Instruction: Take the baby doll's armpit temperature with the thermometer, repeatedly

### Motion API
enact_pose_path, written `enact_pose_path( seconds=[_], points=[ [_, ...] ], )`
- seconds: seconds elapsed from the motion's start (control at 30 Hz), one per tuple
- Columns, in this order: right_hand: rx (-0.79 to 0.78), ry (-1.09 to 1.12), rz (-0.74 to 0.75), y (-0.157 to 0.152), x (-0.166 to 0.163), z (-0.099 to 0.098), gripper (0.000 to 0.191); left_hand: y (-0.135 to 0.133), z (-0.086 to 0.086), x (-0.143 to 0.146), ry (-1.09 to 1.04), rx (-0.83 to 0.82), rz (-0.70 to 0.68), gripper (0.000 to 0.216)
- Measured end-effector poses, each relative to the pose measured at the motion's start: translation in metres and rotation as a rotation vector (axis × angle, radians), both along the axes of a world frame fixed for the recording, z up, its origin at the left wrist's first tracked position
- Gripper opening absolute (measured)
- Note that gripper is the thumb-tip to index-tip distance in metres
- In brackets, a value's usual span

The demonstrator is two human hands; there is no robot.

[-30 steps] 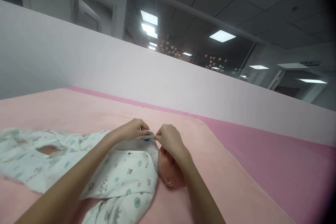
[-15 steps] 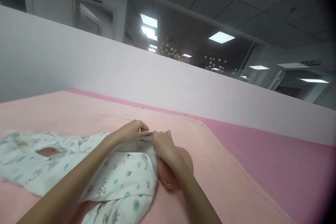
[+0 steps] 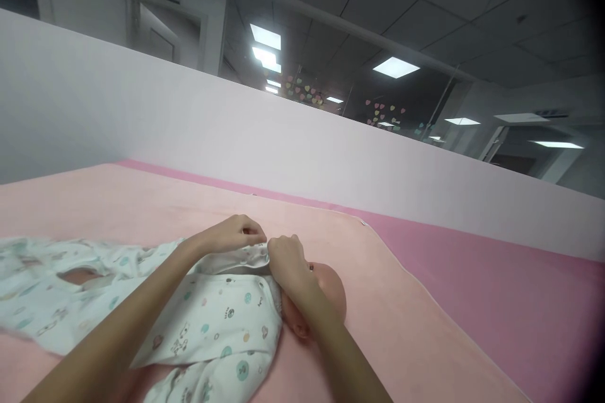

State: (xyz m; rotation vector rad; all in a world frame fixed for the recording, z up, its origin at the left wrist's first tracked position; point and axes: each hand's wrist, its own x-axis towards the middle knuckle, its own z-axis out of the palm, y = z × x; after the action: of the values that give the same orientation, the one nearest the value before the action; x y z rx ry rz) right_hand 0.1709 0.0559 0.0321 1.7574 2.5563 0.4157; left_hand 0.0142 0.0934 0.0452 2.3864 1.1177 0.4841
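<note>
A baby doll (image 3: 333, 293) lies on its back with its bald head toward the right; my right forearm hides part of its face. It wears a white baby romper (image 3: 222, 318) printed with small animals and coloured dots, with a fluffy white layer at the neck. My left hand (image 3: 236, 233) is closed, fingertips pinching the romper's raised front edge over the chest. Right beside it, my right hand (image 3: 287, 261) is curled shut on the same edge near the doll's chin. The fingertips of my right hand are hidden from this side.
Peach-pink soft sheet (image 3: 401, 340) lies under the doll, with a darker pink surface (image 3: 449, 264) beyond its edge. A white low wall (image 3: 283, 145) runs along the back. At the left, the romper's leg part has an opening (image 3: 82, 275).
My hands have drawn slightly apart and lower at the neck. More of the romper's folded front edge shows between them. The doll stays in place.
</note>
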Motion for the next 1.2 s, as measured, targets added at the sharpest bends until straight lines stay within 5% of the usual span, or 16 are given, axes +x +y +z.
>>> enact_pose_path(
  seconds=[0.13,0.33,0.87,1.1,1.2],
  points=[
    [0.001,-0.007,0.001,0.0,-0.001,-0.002,0.014,0.019,-0.026,-0.007,0.148,0.118,0.246,0.062],
    [-0.031,-0.013,0.049,-0.002,-0.005,-0.003,0.016,0.039,-0.06,-0.007,0.342,0.104,0.253,0.066],
    [-0.059,-0.002,0.04,-0.002,-0.005,-0.003,0.017,0.031,-0.055,-0.005,0.499,0.381,0.331,0.032],
    [-0.132,0.037,0.068,-0.006,-0.002,0.003,0.019,0.037,-0.057,-0.01,0.412,0.108,0.267,0.039],
    [-0.221,0.228,0.158,-0.014,0.017,0.02,0.021,0.039,-0.059,-0.01,0.433,0.118,0.278,0.041]
  ],
)
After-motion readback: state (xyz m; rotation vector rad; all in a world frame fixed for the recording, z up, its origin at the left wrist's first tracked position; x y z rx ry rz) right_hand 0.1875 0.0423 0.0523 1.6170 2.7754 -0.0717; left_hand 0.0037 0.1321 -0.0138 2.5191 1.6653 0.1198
